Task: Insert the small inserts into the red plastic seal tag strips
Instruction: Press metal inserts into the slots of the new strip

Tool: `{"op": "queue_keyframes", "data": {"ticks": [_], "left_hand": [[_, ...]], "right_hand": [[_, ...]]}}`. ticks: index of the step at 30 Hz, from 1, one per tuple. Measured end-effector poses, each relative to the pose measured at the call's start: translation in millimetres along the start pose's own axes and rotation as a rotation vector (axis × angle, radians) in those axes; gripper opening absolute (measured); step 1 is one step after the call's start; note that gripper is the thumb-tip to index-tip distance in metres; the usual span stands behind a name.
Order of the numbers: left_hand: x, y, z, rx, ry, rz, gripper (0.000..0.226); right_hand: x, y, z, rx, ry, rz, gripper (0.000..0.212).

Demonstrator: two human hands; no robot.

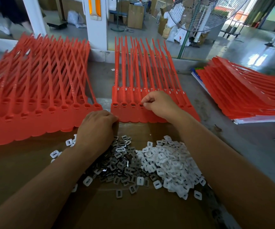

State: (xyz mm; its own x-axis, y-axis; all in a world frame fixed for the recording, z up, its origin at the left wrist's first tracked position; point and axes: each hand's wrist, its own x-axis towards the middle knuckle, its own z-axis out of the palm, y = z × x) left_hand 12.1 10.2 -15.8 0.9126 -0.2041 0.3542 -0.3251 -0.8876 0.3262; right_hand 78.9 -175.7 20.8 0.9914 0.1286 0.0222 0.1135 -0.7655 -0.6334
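Step in hand: seating an insert in the middle strip (128, 115), which lies at worktop (216, 124) centre, heads toward the near edge, tails toward the far edge. Right hand (159, 103) is over the head row, wrist low, forearm coming in from the near right. Its thumb and forefinger fingers (145, 103) are pressed together, pinching a small dark insert (141, 105) at the fourth slot from the left. The three slots (124, 104) left of it look already filled, dark metal showing; the ones under and past the hand are hidden

Left hand (97, 128) is knuckles-up at the strip's near-left corner, fingers curled down onto its edge, seemingly steadying it. Cannot tell whether they hold anything

Metal pile (121, 162) and white pile (171, 161) sit side by side on cardboard (26, 162) at the near edge, between the forearms. More red strips: left stack (34, 96) at the left edge, right stack (240, 91) at the right edge

Next move likely: press this insert flush, then pick another from the metal pile and shift one slot right. Needs square alignment to the slot and the strip kept from sliding
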Motion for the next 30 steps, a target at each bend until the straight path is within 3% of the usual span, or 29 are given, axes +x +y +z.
{"op": "queue_keyframes", "data": {"ticks": [5,13,25,30], "left_hand": [[0.6,-0.2,0.0,-0.001,0.008,0.005,0.026],[1.7,-1.6,-0.1,0.006,-0.015,0.016,0.027],[1.2,-2.6,-0.2,0.015,-0.04,0.012,0.032],[0.3,-4.0,0.4,0.011,-0.048,0.011,0.032]], "right_hand": [[-22.5,-12.0,-0.8,0.022,-0.065,-0.091,0.012],[-48.9,-38.0,10.8,-0.121,-0.308,-0.285,0.013],[-52.5,-48.3,25.2,-0.376,-0.37,-0.256,0.01],[-53.3,-46.8,20.7,-0.358,-0.427,-0.242,0.005]]}}
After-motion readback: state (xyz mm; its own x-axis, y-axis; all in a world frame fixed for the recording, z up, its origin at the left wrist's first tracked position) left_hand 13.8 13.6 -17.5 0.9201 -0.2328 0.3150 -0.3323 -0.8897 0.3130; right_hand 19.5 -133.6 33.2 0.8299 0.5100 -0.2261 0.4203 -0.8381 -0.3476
